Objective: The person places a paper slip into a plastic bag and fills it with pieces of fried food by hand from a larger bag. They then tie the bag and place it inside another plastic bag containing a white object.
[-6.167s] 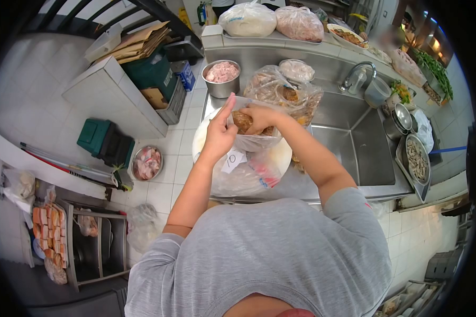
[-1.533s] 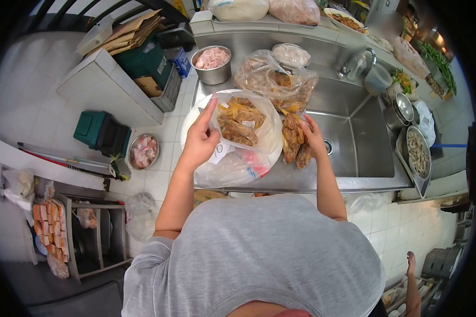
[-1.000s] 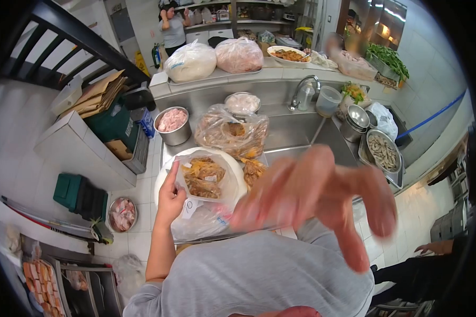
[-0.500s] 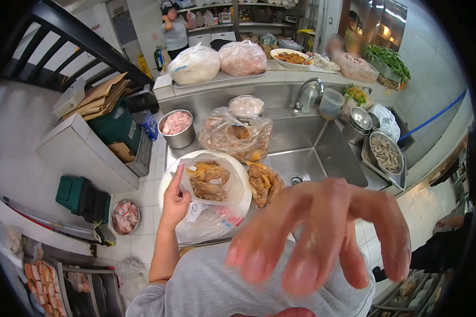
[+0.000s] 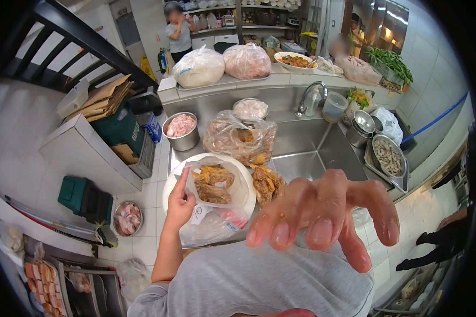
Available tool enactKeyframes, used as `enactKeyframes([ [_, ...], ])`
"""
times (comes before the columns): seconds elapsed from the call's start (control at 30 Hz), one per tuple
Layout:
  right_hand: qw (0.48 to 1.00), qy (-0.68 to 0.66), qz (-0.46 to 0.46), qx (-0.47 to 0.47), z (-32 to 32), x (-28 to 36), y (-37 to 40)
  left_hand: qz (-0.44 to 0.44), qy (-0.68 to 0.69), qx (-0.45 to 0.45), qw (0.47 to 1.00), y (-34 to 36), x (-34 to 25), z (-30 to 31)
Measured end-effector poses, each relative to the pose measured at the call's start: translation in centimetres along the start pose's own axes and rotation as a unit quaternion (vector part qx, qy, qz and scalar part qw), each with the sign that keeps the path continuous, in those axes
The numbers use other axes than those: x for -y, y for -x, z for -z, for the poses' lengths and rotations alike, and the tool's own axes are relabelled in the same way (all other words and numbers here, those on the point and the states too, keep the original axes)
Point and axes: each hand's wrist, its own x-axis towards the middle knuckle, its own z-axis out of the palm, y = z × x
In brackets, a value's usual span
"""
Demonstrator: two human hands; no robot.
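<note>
My left hand (image 5: 180,203) pinches the near left edge of a clear plastic bag (image 5: 215,183) holding brown and yellow fried pieces. The bag lies on a white round plate (image 5: 247,203) at the left of the steel counter. My right hand (image 5: 328,219) is raised close to the camera, fingers spread and greasy, holding nothing. A second small bag of fried pieces (image 5: 267,183) lies to the right of the plate, at the sink's edge. A larger clear bag of the same food (image 5: 240,138) stands behind the plate.
A steel sink (image 5: 314,153) with a tap (image 5: 309,95) lies right of the plate. A steel pot of raw meat (image 5: 181,130) stands at the back left. Bowls and a tray of seafood (image 5: 388,157) sit at the right. Another person (image 5: 179,31) stands far back.
My right hand left the small bag beside the sink and rose close to the camera with fingers spread. My left hand kept its hold on the bag on the plate.
</note>
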Motion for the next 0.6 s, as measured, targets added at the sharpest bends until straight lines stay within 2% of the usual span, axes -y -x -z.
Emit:
enactKeyframes([
  [0.1, 1.0, -0.006, 0.016, 0.004, 0.0, -0.4, 0.0, -0.006, 0.004, 0.002, 1.0, -0.1, -0.2, -0.1],
  [0.2, 1.0, 0.0, -0.007, 0.007, 0.3, -0.6, 0.1, 0.009, 0.017, 0.007, 1.0, 0.1, 0.3, 0.1],
  [0.27, 0.992, 0.064, -0.111, 0.01, 2.1, -0.8, 1.4, -0.04, 0.035, 0.005, 0.999, -0.3, 1.5, 0.0],
  [0.3, 0.971, 0.132, -0.198, 0.004, 2.7, -1.4, 2.2, -0.049, 0.03, 0.003, 0.998, -0.2, 1.6, -0.1],
  [0.33, 0.938, 0.197, -0.285, 0.01, 3.3, -1.9, 3.0, -0.058, 0.024, 0.0, 0.998, -0.1, 1.7, -0.1],
  [0.43, 0.776, 0.369, -0.512, 0.0, 4.6, -8.4, 8.7, -0.039, -0.013, 0.002, 0.999, 0.3, 0.7, 0.0],
  [0.5, 0.584, 0.505, -0.62, 0.137, 7.1, -14.4, 15.4, -0.031, -0.01, 0.009, 0.999, 0.5, 0.4, -0.2],
  [0.57, 0.501, 0.598, -0.618, 0.097, 7.6, -18.1, 18.4, -0.042, -0.025, 0.008, 0.999, 0.6, 0.4, -0.5],
  [0.6, 0.479, 0.615, -0.619, 0.097, 7.2, -18.6, 19.1, -0.047, -0.04, 0.007, 0.998, 0.7, 0.3, -0.7],
])
